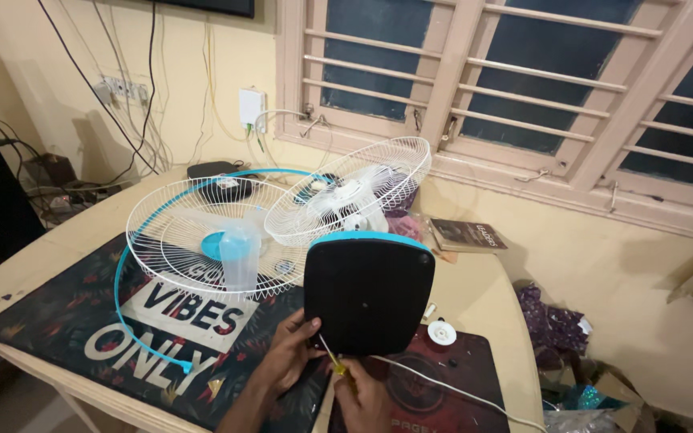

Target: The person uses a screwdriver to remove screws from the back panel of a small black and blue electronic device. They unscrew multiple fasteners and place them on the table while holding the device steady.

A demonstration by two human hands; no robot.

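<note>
Fan base is tipped upright at lower centre, steadied by left hand; screwdriver is gripped closed in right hand for underside access.

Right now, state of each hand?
Left hand: fingers grip the lower edge of the black fan base.
Right hand: closed on a yellow-handled screwdriver.

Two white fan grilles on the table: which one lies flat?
The left grille, flat on the mat with the blue-hubbed blade on it. The right grille is tilted up behind the black fan base.
</note>
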